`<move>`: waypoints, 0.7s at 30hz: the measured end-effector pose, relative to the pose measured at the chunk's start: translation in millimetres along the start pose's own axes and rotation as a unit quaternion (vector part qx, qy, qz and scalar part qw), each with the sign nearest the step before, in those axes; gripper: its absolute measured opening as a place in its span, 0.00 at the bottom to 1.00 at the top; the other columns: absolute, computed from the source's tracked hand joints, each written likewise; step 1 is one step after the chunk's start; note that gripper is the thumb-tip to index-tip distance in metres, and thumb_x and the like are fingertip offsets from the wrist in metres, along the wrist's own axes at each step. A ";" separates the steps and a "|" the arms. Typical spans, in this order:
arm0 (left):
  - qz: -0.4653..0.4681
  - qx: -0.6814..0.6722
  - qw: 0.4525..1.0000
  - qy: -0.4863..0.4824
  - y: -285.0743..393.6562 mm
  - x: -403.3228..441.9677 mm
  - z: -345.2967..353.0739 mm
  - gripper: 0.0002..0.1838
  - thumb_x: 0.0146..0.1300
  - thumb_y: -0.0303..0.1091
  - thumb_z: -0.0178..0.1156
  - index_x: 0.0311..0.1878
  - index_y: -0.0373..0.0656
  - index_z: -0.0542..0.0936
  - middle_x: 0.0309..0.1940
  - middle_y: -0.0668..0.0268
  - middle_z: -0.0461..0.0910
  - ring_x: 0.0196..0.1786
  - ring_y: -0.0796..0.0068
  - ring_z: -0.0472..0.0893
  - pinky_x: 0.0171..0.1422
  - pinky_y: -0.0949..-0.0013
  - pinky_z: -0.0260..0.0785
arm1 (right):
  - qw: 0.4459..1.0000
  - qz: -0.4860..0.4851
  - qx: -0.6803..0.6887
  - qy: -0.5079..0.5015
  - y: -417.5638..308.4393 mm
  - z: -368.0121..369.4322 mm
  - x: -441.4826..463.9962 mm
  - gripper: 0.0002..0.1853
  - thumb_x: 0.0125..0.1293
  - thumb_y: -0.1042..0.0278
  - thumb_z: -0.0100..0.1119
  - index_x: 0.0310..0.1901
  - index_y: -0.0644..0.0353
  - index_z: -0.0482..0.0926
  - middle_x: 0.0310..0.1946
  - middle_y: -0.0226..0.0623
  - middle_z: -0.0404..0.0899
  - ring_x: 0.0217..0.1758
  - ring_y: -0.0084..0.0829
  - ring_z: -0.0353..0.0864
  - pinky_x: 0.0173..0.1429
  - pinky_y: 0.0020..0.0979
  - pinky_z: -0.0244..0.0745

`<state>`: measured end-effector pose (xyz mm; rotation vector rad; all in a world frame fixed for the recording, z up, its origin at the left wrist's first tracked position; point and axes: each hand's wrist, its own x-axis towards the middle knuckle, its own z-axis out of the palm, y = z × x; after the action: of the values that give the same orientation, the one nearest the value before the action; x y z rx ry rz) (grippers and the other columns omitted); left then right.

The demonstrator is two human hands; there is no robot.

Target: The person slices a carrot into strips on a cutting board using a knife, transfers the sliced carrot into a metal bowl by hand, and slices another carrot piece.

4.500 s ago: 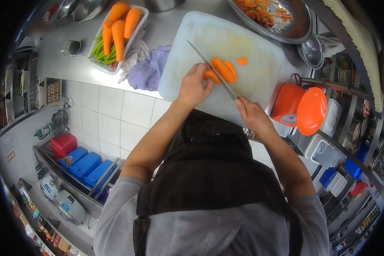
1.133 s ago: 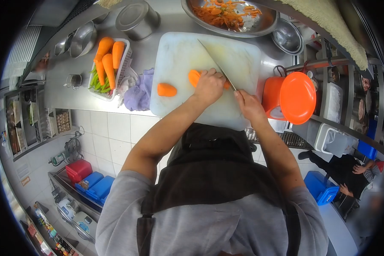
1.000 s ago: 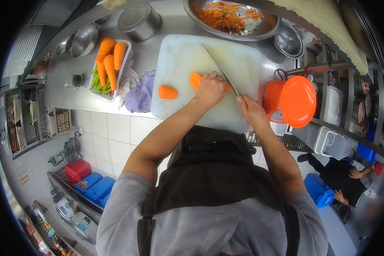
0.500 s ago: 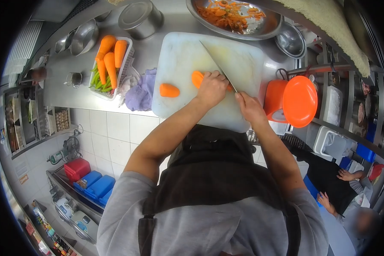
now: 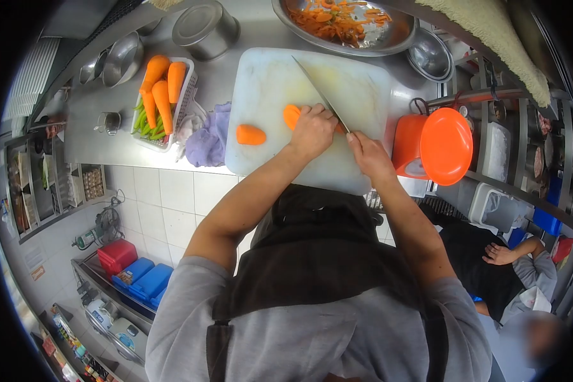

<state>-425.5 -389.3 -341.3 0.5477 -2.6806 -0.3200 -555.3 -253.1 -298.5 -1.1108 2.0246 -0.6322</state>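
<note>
On the white cutting board [image 5: 261, 83] lies a piece of carrot [image 5: 291, 116], largely covered by my left hand [image 5: 314, 132], whose fingers are curled down on it. My right hand [image 5: 369, 156] grips the handle of a long kitchen knife [image 5: 318, 92]. The blade slants up and left across the board, close against the left fingers, and its lower part is at the carrot's right end. Apart from the hands, a second cut carrot piece [image 5: 251, 134] rests on the board's left side.
Left of the board are a purple cloth [image 5: 208, 141] and a white basket [image 5: 183, 102] with peeled carrots and green peppers. A steel bowl [image 5: 388, 46] with peelings stands behind. Orange containers [image 5: 447, 146] stand at right. A co-worker [image 5: 490, 254] is at lower right.
The view has shifted slightly. My hands, knife and carrot keep nearly the same arrangement. The co-worker at lower right has moved, and one of their hands now rests against the dark apron.
</note>
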 end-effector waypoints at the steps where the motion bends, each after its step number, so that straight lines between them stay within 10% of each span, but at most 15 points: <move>1: 0.002 0.007 1.000 0.006 0.5 -0.1 0.9 0.05 0.53 0.29 0.60 0.29 0.46 0.84 0.29 0.71 0.81 0.42 0.70 0.76 0.47 0.63 0.63 | 1.000 -0.002 0.009 -0.001 0.6 -1.3 -2.0 0.21 0.78 0.49 0.43 0.51 0.58 0.79 0.42 0.61 0.81 0.49 0.65 0.78 0.53 0.57 0.71; 21: -0.006 0.007 1.000 0.008 -0.3 -3.3 1.8 0.03 0.52 0.30 0.61 0.27 0.46 0.84 0.29 0.72 0.81 0.42 0.70 0.76 0.47 0.63 0.63 | 0.998 0.044 0.019 -0.029 3.6 5.0 -3.1 0.22 0.77 0.49 0.43 0.53 0.58 0.79 0.44 0.61 0.81 0.50 0.65 0.77 0.55 0.56 0.71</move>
<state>-423.4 -388.0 -344.1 0.5695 -2.6668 -0.2992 -552.0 -249.0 -303.0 -1.0012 1.9927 -0.5837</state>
